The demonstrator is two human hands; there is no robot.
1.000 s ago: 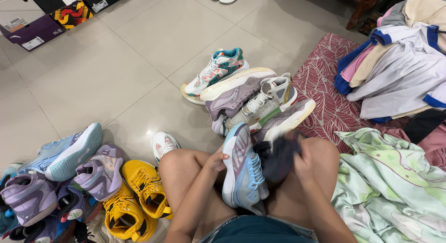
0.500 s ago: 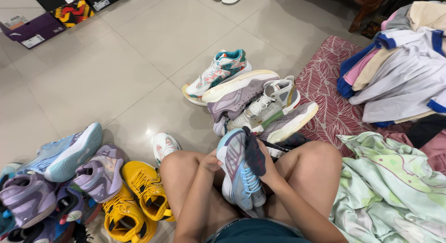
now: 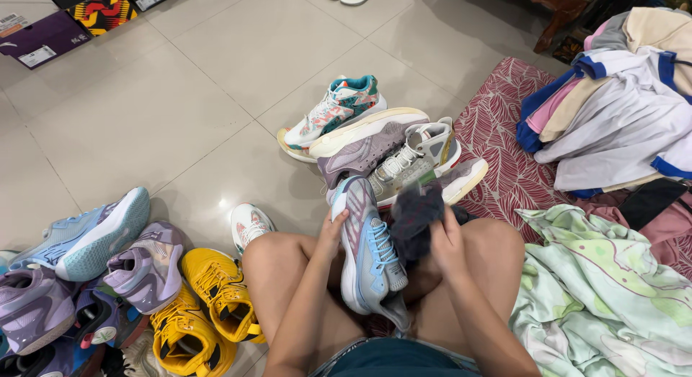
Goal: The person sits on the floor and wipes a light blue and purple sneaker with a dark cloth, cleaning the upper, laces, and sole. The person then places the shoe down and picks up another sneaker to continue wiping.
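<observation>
Lavender-and-light-blue sneaker point(image 3: 366, 251), white sole, blue laces, sits between our knees. Long axis runs roughly away from us, toe far end, sole turned left. Our left hand point(image 3: 332, 231) clamps the sole edge; right hand point(image 3: 445, 241) is closed on a dark cloth point(image 3: 414, 217) just beside the laces. Glossy grey tiled floor point(image 3: 180, 96), shoe piles ahead and left, red patterned mat point(image 3: 504, 146) right.

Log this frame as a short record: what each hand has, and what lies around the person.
left hand: grip on the blue-laced sneaker, held upright between the knees
right hand: grip on a dark cloth, beside the sneaker
ahead: cluster of sneakers on the tiled floor
left side: yellow pair, purple and blue shoes
right side: green blanket, clothes pile
</observation>
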